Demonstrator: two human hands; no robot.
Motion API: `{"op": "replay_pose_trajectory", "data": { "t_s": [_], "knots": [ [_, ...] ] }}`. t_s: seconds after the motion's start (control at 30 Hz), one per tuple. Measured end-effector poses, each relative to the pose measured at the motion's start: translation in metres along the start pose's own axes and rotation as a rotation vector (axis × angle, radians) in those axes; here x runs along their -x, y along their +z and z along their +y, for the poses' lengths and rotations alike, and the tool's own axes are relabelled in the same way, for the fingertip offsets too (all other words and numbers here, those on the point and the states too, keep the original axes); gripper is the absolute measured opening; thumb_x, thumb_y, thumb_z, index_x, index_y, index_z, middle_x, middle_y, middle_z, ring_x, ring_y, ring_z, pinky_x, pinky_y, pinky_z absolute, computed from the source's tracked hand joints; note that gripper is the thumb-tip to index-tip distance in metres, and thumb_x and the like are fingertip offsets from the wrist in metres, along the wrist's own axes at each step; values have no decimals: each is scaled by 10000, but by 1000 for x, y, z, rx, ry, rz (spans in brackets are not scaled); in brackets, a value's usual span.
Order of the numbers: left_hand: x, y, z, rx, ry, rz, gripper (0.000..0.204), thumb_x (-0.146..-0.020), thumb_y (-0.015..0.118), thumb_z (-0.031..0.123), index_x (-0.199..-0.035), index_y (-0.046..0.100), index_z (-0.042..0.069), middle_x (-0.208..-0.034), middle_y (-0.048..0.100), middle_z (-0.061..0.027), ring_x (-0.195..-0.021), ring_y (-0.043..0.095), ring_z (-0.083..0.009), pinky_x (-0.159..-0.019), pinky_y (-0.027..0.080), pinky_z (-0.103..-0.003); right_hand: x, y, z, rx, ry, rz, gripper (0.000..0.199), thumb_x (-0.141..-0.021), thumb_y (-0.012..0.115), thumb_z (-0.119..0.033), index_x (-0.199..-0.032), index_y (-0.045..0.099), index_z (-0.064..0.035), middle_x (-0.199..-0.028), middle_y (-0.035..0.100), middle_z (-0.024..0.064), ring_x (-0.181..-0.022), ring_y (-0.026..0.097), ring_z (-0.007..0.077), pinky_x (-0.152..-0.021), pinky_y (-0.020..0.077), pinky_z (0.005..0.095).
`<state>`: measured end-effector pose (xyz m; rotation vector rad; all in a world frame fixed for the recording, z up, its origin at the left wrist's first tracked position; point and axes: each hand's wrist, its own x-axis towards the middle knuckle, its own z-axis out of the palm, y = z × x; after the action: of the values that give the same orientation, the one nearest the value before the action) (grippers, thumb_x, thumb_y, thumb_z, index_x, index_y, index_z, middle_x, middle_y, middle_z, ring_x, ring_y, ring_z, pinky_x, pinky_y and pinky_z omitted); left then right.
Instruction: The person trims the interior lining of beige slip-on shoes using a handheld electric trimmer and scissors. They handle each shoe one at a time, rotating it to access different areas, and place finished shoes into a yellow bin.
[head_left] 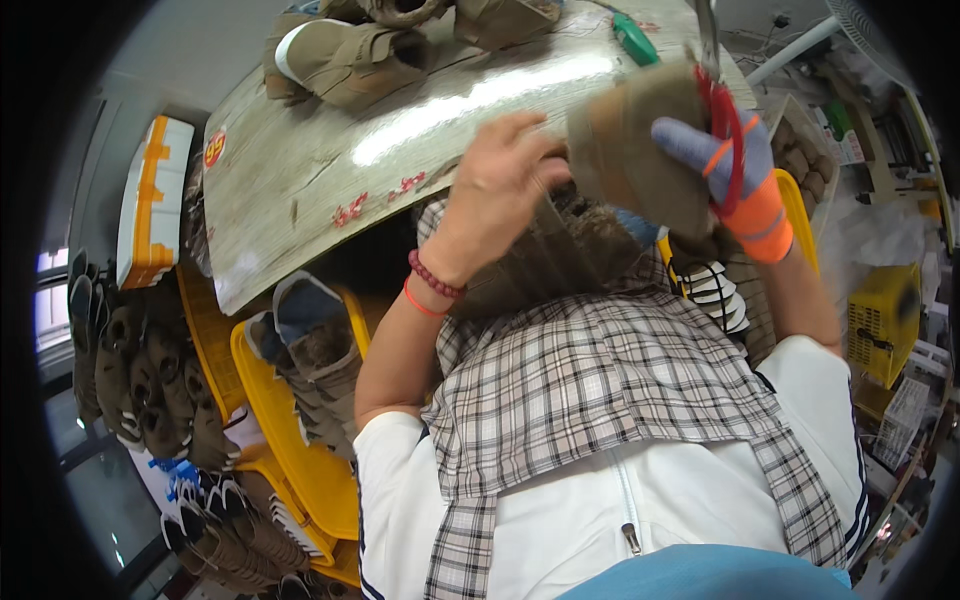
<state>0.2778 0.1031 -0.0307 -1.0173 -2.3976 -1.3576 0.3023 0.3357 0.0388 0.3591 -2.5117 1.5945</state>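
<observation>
My right hand (745,180), in a grey-purple glove with an orange cuff, holds red-handled scissors (735,150) with the blades pointing up. Its fingers also press against a brown shoe upper (640,145) raised above my lap. My bare left hand (505,185) is beside that upper's left edge. Its fingers are curled and slightly blurred; what they pinch, if anything, cannot be made out. Below both hands, a fur-lined brown shoe (570,245) rests on my checked apron (600,370), partly hidden by my left wrist.
Several brown shoes (350,65) stand on the far part of the worktable (290,215), near a green-handled tool (635,40). Yellow baskets (300,450) with shoe uppers are at my left. A white box with orange tape (155,205) stands beyond. Another yellow crate (885,320) is at right.
</observation>
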Motion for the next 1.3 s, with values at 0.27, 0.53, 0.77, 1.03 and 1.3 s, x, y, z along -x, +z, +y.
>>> {"op": "replay_pose_trajectory", "data": {
  "t_s": [0.27, 0.53, 0.77, 1.03, 1.3],
  "knots": [
    [42, -12, -27, 329, 71, -395, 133, -757, 646, 126, -731, 540, 49, -1434, 249, -197, -1321, 258, -361, -1058, 245, -411, 35, 54, 67, -202, 132, -269, 303, -746, 712, -178, -938, 563, 3, -720, 566, 51, -706, 514, 111, -619, 422, 306],
    [49, -16, -37, 422, -82, -253, 120, -742, 691, 85, -774, 575, 73, -1473, 191, -158, -1351, 220, -315, -1073, 221, -404, 20, 121, 73, -406, 164, -406, 423, -760, 696, -89, -1133, 519, 3, -1009, 605, 72, -935, 520, 95, -802, 444, 275],
    [-27, -29, -132, -659, -2, 416, 194, -749, 630, 97, -919, 553, 45, -1118, 512, -136, -981, 539, -294, -858, 391, -383, 56, 136, 163, -188, 189, -212, 223, -868, 612, -207, -901, 513, -10, -723, 493, 11, -659, 431, 74, -569, 400, 243],
    [-38, -65, -235, -1249, -147, -38, 122, -715, 531, 143, -809, 598, 103, -850, 507, -65, -773, 505, -238, -699, 362, -384, 58, 102, 124, -353, 201, -219, 462, -907, 503, -423, -1087, 501, 2, -610, 402, -67, -533, 338, 32, -476, 281, 193],
    [55, -155, -110, 362, -445, 802, 129, -859, 570, 51, -983, 577, 15, -1110, 550, -84, -919, 571, -183, -780, 479, -336, 40, 52, 84, -387, 256, -348, 654, -818, 561, -560, -1125, 497, 14, -765, 525, 11, -660, 462, 62, -599, 387, 196]
  ]
}}
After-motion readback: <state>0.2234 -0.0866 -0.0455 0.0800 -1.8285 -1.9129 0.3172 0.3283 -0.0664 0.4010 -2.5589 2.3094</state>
